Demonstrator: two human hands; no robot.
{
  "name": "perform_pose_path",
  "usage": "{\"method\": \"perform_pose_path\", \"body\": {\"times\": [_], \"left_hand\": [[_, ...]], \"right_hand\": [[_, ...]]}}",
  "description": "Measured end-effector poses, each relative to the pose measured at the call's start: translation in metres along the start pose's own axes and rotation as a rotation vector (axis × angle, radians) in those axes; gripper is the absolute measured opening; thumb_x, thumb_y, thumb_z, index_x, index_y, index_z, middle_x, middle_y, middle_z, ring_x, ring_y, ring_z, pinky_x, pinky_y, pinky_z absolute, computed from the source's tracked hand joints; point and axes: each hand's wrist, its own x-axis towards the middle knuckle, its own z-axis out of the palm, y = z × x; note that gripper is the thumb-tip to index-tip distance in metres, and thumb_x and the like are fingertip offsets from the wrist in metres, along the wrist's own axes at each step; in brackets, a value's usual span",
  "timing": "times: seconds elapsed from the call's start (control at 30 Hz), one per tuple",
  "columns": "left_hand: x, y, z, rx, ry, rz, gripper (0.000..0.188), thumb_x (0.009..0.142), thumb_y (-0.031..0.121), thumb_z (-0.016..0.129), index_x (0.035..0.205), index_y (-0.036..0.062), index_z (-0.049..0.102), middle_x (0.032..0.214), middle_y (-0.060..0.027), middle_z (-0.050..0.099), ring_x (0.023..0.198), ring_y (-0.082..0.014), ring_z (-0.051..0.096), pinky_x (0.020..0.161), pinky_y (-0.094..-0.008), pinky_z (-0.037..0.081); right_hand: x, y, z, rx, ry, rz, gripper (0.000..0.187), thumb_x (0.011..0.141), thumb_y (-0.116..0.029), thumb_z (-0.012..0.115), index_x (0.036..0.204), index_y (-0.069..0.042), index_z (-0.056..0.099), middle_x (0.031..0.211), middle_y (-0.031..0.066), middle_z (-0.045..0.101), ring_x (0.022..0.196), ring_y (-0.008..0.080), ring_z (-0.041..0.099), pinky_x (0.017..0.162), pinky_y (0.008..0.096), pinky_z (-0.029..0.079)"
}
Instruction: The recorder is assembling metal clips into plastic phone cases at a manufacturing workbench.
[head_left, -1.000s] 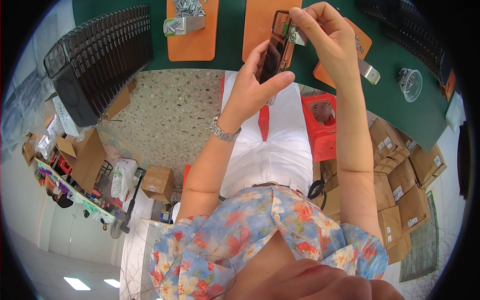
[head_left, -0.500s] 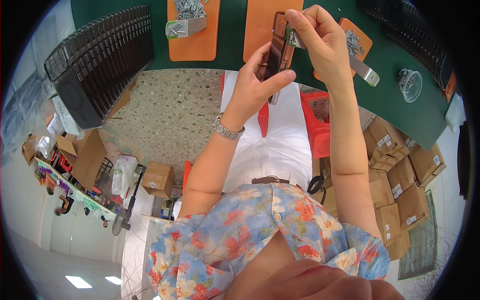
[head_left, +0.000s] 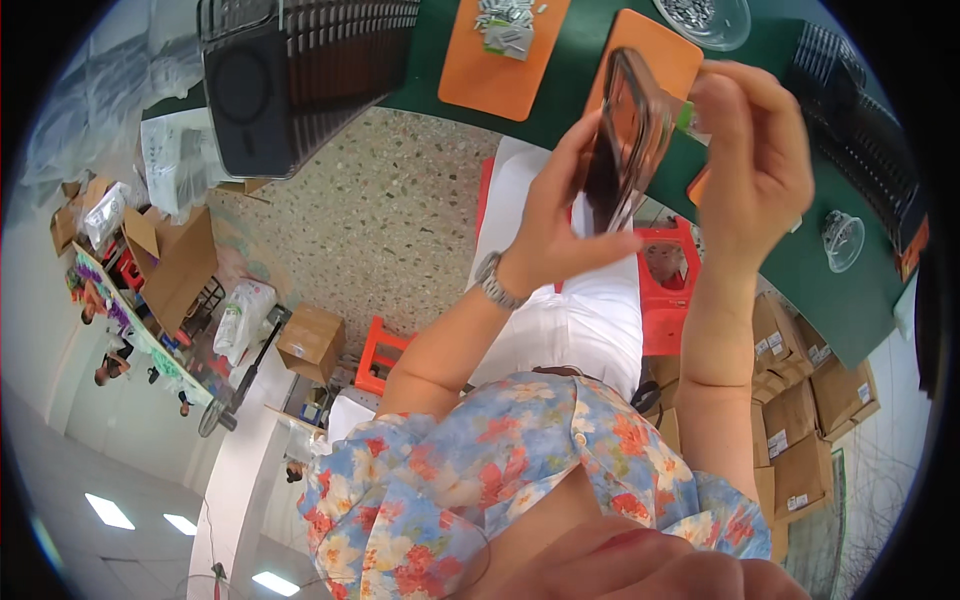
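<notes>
Showing two hands above a workbench, with directions read from a clock face laid over the view. At 11 o'clock, a packed row of dark phone cases (head_left: 250, 90) projects beyond the table's near edge, over the speckled floor (head_left: 350, 190). At 12, an orange board (head_left: 480, 95) bearing small metal pieces (head_left: 505, 15) lies on the green table (head_left: 570, 80); a green band of tabletop separates it from a second orange board (head_left: 665, 45) at 1. Between 1 and 2, the left hand (head_left: 560, 220), half closed with the thumb stretched out, grips a clear, dark-rimmed phone case (head_left: 640, 135) by its lower part; the case stands steeply tilted across the near edge, its upper end before the second board. At 2, the right hand (head_left: 755, 165) is loosely curled just beside the case's right edge, near a small green piece (head_left: 686, 115); its fingertips are blurred, so contact and hold cannot be told. Near 3, a clear cup (head_left: 843, 242) sits inside the table's curved edge.
</notes>
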Motion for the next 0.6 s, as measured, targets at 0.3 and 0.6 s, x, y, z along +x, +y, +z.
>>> {"method": "perform_pose_path", "body": {"times": [0.3, 0.6], "left_hand": [[-0.029, 0.013, -0.056, -0.044, 0.285, 0.001, 0.063, 0.076, 0.016, 0.068, 0.131, 0.0027, 0.039, 0.122, -0.0103, 0.052, 0.093, -0.0136, 0.057, 0.080, -0.0269, 0.046], [-0.021, 0.013, -0.064, -0.032, 0.246, 0.008, 0.075, 0.078, 0.021, 0.070, 0.140, 0.0012, 0.033, 0.122, -0.0108, 0.053, 0.092, -0.0129, 0.058, 0.077, -0.0256, 0.047]], "right_hand": [[-0.007, 0.047, 0.047, -0.027, -0.195, -0.002, 0.015, 0.087, -0.005, 0.067, 0.101, -0.001, 0.067, 0.096, 0.0019, 0.062, 0.083, 0.0085, 0.057, 0.071, 0.0211, 0.045], [-0.006, 0.059, 0.046, -0.202, -0.259, -0.519, 0.021, 0.073, 0.006, 0.073, 0.093, -0.002, 0.068, 0.089, 0.0069, 0.062, 0.080, 0.0205, 0.058, 0.065, 0.0287, 0.047]]}}
